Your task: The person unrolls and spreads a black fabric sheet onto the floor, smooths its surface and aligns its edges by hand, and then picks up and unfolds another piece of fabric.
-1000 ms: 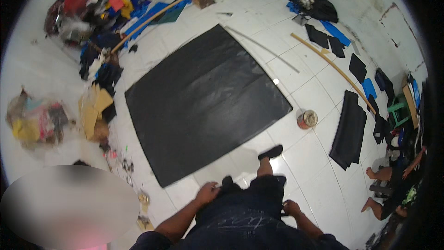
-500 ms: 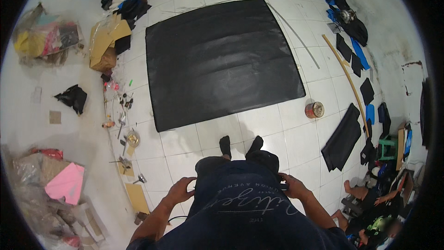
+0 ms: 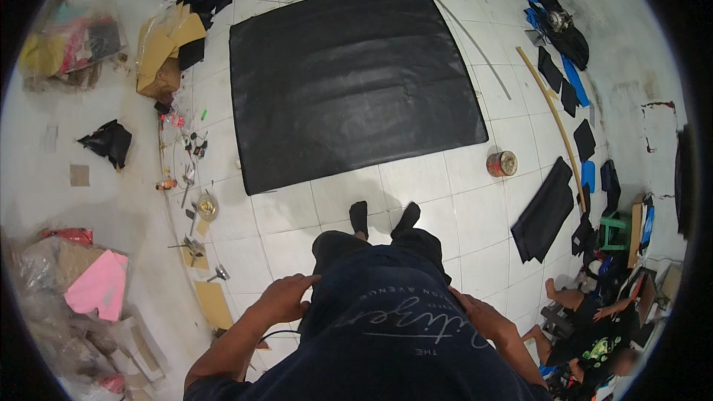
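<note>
To the left of the big black sheet (image 3: 349, 82) there are cardboard pieces (image 3: 167, 48), plastic bags and a line of small tools on the white tiled floor (image 3: 431, 193). The sheet lies flat just in front of the person's feet, dull black, almost square, with soft ripples. I think it is light and floppy, not stiff, so it is better to take it at two corners. The left hand (image 3: 286, 298) rests on the dark shirt (image 3: 394, 327) at the hip, fingers bent, holding nothing. The right hand (image 3: 483, 319) presses flat on the shirt, also empty. To the right of the sheet stands a small round can (image 3: 502, 164), then a long wooden strip (image 3: 553, 115) and black offcuts (image 3: 546, 212).
</note>
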Available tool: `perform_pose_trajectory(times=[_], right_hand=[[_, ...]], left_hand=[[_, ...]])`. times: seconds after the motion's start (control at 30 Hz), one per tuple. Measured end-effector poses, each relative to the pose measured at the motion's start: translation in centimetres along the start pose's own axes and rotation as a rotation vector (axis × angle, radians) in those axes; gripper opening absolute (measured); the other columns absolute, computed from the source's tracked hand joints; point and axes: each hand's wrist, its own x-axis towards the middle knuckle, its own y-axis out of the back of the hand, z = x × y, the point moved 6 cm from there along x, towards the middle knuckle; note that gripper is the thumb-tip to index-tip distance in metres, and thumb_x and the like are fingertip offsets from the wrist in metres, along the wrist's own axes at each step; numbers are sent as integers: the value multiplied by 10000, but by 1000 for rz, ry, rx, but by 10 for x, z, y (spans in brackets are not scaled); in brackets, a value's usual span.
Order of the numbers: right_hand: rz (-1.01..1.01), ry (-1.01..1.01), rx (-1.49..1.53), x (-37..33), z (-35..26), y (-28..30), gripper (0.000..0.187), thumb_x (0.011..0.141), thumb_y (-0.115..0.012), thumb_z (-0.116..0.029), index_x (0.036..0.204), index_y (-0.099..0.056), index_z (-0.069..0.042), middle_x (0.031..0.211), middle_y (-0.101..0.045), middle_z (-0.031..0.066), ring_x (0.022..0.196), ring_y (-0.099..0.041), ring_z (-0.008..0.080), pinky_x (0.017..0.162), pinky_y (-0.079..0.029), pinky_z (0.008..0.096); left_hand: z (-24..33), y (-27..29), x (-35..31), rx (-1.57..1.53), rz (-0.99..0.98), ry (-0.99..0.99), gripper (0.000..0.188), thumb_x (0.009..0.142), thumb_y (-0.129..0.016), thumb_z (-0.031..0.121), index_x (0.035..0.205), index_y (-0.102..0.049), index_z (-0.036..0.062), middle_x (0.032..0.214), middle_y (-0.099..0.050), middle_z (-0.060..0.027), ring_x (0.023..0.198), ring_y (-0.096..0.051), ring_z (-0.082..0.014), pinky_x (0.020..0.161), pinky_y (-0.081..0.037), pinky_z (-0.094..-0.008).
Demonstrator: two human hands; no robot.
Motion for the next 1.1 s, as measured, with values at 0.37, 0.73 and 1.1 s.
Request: perform_pose_trajectory(times=[0.37, 0.73, 1.1], right_hand=[[71, 145, -240, 22, -8, -27, 932, 721, -786, -295, 1479, -273, -124, 1315, -519, 215, 1167, -548, 368, 994, -423, 458], [63, 98, -265, 34, -17, -25, 896, 746, -762, -297, 1480, -269, -150, 1294, -537, 205, 1175, -548, 362, 1006, -410, 466], [27, 71, -277, 46, -17, 37, 967, 711, -794, -170, 1494, -227, -207, 1307, -529, 193, 1172, -552, 358, 1001, -431, 460]], left_hand=[[9, 20, 25, 113, -139, -215, 599, 704, -658, 87, 1290, -544, 132, 1052, -623, -124, 1013, -596, -317, 882, -474, -419], [3, 43, 33, 153, -172, -181, 599, 707, -698, 148, 1286, -546, 134, 1108, -632, -118, 1046, -599, -303, 919, -466, -408], [-25, 97, 106, -115, 80, 49, 581, 773, -734, 270, 1295, -535, 110, 1098, -634, -135, 999, -624, -278, 875, -495, -381]])
